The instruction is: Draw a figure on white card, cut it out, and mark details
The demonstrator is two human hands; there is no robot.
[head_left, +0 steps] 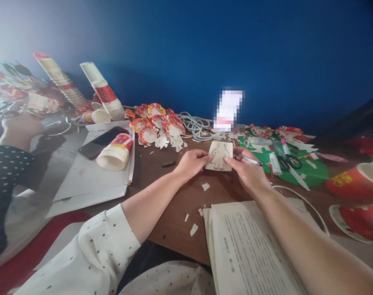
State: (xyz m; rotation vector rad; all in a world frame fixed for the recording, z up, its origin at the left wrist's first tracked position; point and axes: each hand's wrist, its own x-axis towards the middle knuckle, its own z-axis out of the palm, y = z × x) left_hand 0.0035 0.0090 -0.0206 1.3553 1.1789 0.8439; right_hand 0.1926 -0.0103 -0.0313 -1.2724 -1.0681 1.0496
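A small pale card [216, 152] with an outlined figure drawn on it is held up over the brown counter [177, 237], between the person's two hands. At the card's left edge, the left hand [191, 166] has its fingers closed in a pinch on the paper. At the card's right edge, the right hand [249, 174] pinches likewise, thumb on the front, with a pen [252, 159] lodged in the same hand and pointing away to the right.

Just below the card lies a torn white scrap [205, 187]; farther below are printed pages [235, 241], partly under the right forearm. Left of the card, beyond the left hand, is a small black pen cap or similar piece [168, 164]. Up and left of it sit a heap of cut red-and-white paper pieces [157, 123] and a coiled pale cable [195, 123]. Behind the card stands a bright, pixelated object [229, 110].

To the card's right, a green sheet [318, 170] carries dark-handled scissors [293, 162] and a white tube [275, 164]. Well left of the card, nested paper cups [114, 153] lie beside a dark phone [97, 141].
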